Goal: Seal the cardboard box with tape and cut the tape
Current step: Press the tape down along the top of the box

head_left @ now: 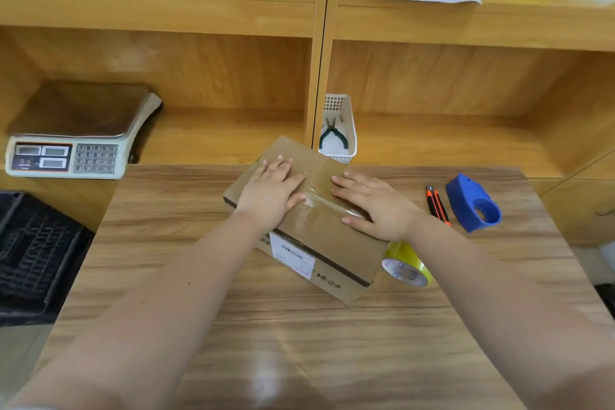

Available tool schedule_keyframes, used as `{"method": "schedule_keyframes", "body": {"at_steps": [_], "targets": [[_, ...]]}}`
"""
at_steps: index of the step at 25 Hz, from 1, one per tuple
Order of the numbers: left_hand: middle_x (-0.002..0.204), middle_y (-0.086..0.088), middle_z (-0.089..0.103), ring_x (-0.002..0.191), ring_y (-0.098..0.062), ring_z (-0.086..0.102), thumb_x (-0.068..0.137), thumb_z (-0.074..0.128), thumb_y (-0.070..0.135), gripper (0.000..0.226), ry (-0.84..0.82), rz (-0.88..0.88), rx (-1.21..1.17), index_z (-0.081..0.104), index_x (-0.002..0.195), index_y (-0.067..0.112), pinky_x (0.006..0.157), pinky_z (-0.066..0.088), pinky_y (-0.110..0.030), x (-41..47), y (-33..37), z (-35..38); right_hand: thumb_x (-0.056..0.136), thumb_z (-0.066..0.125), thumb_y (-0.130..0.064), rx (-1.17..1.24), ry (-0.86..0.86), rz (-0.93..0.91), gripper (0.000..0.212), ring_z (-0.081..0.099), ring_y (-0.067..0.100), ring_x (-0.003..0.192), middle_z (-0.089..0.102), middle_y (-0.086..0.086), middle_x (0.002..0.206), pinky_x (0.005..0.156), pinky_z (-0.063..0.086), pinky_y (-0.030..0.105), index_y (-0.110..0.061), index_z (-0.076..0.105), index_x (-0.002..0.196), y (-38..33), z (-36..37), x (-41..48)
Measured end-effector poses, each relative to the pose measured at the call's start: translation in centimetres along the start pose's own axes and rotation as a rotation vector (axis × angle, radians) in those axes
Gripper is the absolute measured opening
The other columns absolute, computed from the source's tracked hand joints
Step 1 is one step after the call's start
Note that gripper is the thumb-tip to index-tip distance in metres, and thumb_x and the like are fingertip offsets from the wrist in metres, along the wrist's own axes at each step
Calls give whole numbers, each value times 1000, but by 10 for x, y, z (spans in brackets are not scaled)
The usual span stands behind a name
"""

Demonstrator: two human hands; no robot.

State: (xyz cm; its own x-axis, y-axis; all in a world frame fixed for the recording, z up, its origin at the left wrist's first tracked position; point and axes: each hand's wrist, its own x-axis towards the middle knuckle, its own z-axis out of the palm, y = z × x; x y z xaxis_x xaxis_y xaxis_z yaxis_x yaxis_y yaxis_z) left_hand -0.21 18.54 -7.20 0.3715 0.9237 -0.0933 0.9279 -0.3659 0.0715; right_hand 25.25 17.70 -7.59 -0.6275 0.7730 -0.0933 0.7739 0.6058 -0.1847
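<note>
Cardboard is what both palms are pressing on: the box (309, 210) sits askew at the middle of the frame on the wooden table (233, 326), with a shiny strip of clear tape (316, 206) running across its top between the hands. My worry is that strip, which looks wrinkled near the centre; if it gets smoothed unevenly, creases or air could stay trapped and the seam may lift. The box could also twist under lopsided pressure, since it lies at an angle. The yellowish tape roll (407, 265) lies just beside the box's lower right corner, half hidden by the wrist, and whether it is cut free I cannot tell. The left hand (271, 191) lies flat, fingers spread, gripping nothing; the right hand (376, 201) likewise, open and flat. An orange cutter (437, 205) waits at right, untouched
</note>
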Motion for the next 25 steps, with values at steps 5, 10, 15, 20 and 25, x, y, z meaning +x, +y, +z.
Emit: {"method": "schedule_keyframes", "body": {"at_steps": [5, 10, 15, 20, 25], "targets": [[166, -14, -2, 153, -31, -6, 99, 19, 55, 72, -62, -314, -139, 4, 156, 14, 122, -6, -48, -30, 64, 17, 90, 40, -53, 111, 104, 62, 57, 15, 9, 144, 27, -8, 155, 120, 10, 37, -30, 32, 142, -12, 11, -8], [165, -8, -20, 151, -26, -20, 89, 15, 73, 90, -137, -175, -112, -14, 155, 20, 123, -12, -48, -16, 56, 22, 94, 41, -46, 175, 178, 264, 55, 13, 16, 145, 24, -1, 156, 119, 7, 37, -25, 31, 144, -31, 25, -20], [165, 1, -17, 151, -18, -20, 89, 20, 74, 84, -160, 72, -85, -10, 155, 32, 124, -11, -44, 13, 37, 17, 91, 37, -56, 3, 76, 97, 58, 17, 18, 144, 25, -6, 156, 112, 15, 39, -33, 31, 143, 1, 9, -36], [165, 4, -14, 149, -18, -25, 94, 14, 66, 72, -128, 155, 15, -8, 154, 35, 122, -16, -45, 21, 34, 7, 90, 25, -60, 0, 106, 134, 64, 6, 17, 146, 18, -3, 158, 119, 2, 41, -31, 21, 147, -9, 21, -49], [167, -2, 0, 153, -19, -10, 102, 16, 49, 63, -30, -23, -108, 6, 157, 19, 125, -5, -42, 19, 77, 13, 89, 37, -54, 190, 188, 245, 59, 15, 16, 145, 28, -4, 155, 119, 5, 40, -30, 33, 142, -29, 27, -47]]}}
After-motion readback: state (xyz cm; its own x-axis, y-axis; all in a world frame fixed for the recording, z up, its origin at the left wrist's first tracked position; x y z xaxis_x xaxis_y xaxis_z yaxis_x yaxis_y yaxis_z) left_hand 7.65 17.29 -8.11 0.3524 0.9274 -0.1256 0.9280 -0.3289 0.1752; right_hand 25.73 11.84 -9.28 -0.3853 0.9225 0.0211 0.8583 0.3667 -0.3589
